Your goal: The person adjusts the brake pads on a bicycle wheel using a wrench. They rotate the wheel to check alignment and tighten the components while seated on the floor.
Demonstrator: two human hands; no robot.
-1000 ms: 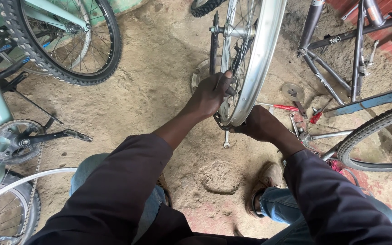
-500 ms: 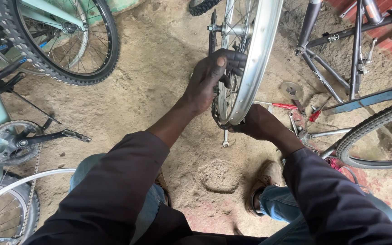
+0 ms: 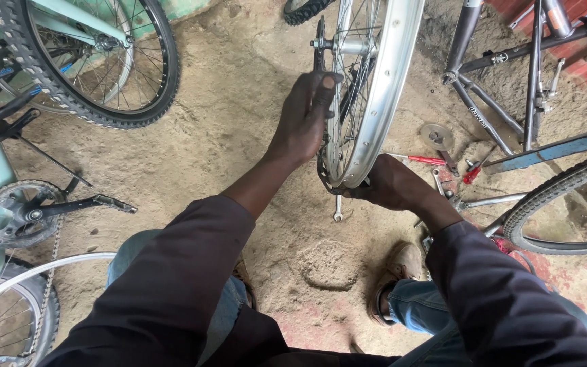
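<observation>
Seating tyre on bare wheel rim (image 3: 382,102): left hand (image 3: 305,115) fingers grip tyre bead (image 3: 326,178); right hand (image 3: 392,185) clasps rim's bottom. Next: work bead onward.

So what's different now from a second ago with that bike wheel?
The left hand climbed from the bottom of the bare silver wheel rim up along its side toward the hub, fingers now curled round the edge. The right hand kept its grip at the rim's lowest point. The wheel stayed upright, and the spanner on the dirt floor did not move.
</observation>
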